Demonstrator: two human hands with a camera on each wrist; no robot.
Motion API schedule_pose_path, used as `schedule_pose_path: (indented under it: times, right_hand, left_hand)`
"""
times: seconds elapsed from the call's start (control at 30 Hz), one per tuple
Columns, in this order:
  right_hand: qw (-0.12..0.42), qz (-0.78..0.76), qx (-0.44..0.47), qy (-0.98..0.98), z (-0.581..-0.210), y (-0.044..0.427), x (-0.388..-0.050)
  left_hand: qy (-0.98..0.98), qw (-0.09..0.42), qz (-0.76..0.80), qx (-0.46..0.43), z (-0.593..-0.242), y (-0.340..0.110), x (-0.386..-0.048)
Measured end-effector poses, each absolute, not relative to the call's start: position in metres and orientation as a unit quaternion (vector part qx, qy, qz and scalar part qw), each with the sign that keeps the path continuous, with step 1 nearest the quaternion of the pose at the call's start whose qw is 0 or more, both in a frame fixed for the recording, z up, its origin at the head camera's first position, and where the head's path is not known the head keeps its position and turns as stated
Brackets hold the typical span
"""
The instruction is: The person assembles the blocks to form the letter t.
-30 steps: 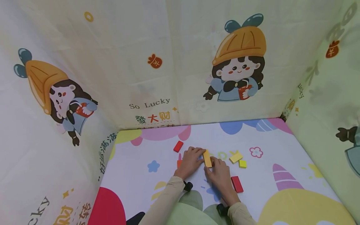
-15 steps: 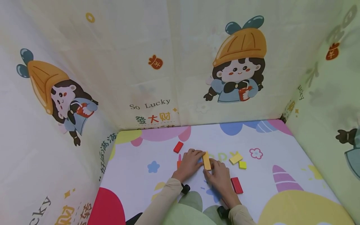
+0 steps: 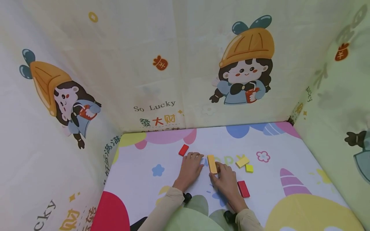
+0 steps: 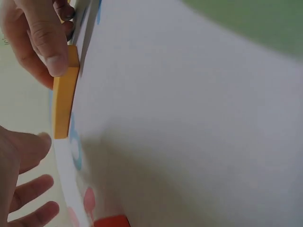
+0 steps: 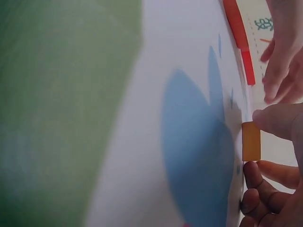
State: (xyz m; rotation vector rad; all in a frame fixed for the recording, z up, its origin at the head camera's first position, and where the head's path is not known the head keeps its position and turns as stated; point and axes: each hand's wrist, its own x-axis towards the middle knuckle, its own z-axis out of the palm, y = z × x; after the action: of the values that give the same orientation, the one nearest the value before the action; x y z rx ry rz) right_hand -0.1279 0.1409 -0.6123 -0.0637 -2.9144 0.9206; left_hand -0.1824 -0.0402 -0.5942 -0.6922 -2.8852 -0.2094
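Observation:
An orange-yellow rectangular block [image 3: 212, 164] lies near the middle of the table. My right hand [image 3: 226, 179] pinches its near end between thumb and fingers; this grip shows in the right wrist view, where the block [image 5: 251, 141] appears end-on. To the left, my left hand [image 3: 188, 170] stays apart from the block, palm down in the head view. In the left wrist view the left hand's fingers [image 4: 35, 191] are spread, with a gap between them and the block [image 4: 65, 99]. A red block [image 3: 183, 150] lies just beyond the left hand.
Right of the hands lie a pale yellow block [image 3: 242, 162], a small bright yellow block [image 3: 249, 168] and a red block [image 3: 243, 189]. An orange-red block [image 5: 236, 21] shows in the right wrist view. Printed cloth walls [image 3: 196, 106] border the table's back and sides.
My left hand has let go of the orange-yellow block's far end and drawn off to the left. The right hand keeps its hold, and the block has barely shifted.

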Motion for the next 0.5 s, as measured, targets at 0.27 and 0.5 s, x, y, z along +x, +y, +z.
schedule_pose_path:
  times: [0.27,0.5]
  right_hand:
    - [0.056,0.292,-0.034,-0.954,-0.614,0.136,-0.126]
    - [0.067,0.287,-0.036,-0.955,-0.616,0.134,-0.123]
  left_hand:
    - [-0.968,0.166,-0.116,-0.15,-0.593,-0.059,-0.16]
    - [-0.976,0.164,-0.123,-0.068,-0.595,-0.063,-0.145]
